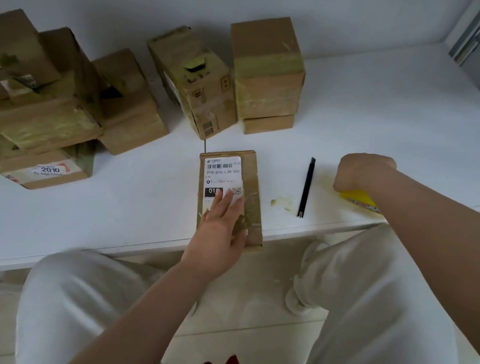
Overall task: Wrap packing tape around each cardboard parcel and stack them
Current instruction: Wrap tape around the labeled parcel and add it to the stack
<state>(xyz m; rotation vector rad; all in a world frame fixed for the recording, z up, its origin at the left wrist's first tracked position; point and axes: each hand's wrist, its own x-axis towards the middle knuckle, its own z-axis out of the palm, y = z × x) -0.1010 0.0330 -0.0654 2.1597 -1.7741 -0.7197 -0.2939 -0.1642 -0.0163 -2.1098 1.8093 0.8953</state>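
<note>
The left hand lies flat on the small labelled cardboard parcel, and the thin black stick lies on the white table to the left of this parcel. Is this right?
Not quite. The head view shows the thin black stick on the white table to the right of the small labelled cardboard parcel, not the left. The left hand does lie flat on it.

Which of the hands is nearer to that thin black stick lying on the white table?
The right. The right hand grips something yellow just to the right of the black stick. The left hand rests flat on the labelled parcel, farther off to the stick's left.
</note>
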